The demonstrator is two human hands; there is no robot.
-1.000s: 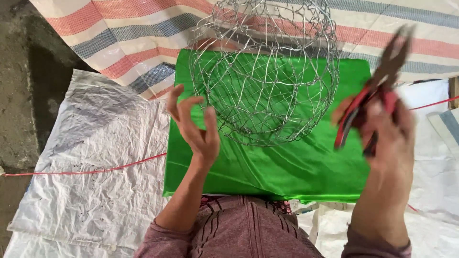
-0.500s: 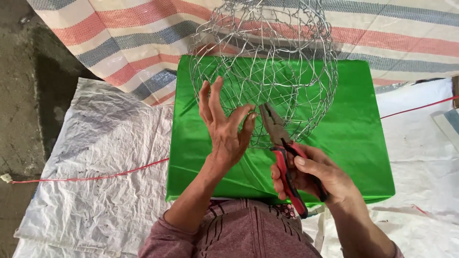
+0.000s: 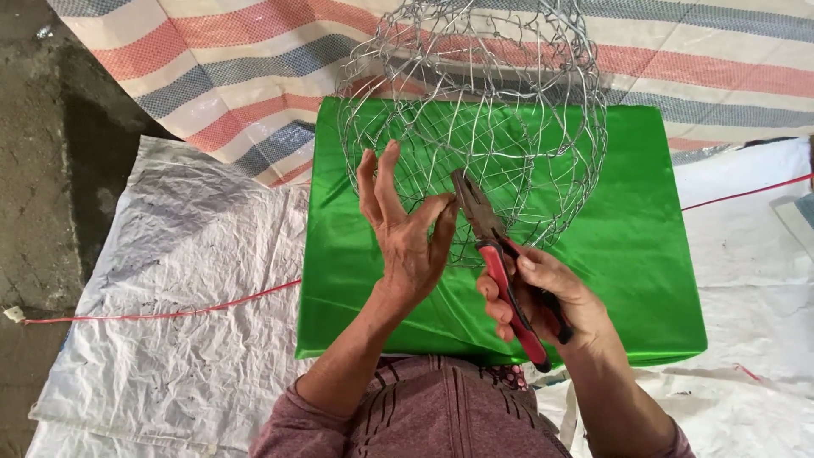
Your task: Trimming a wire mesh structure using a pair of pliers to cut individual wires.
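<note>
We see a round wire mesh basket (image 3: 475, 119) standing on a bright green cloth-covered block (image 3: 627, 246), at the far centre of the scene. Our left hand (image 3: 407, 229) is open, fingers spread, its fingertips touching the basket's near wires. Our right hand (image 3: 543, 297) is closed around red-handled pliers (image 3: 500, 254), whose nose meets the mesh just right of the left hand. White woven sacking (image 3: 170, 322) covers the ground to the left.

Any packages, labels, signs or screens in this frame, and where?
No labels, signs or screens show.
Green box: wrapped in shiny green cloth, rectangular, centre, under the wire basket.
White sacks: flat woven bags spread on the ground, left and right.
</note>
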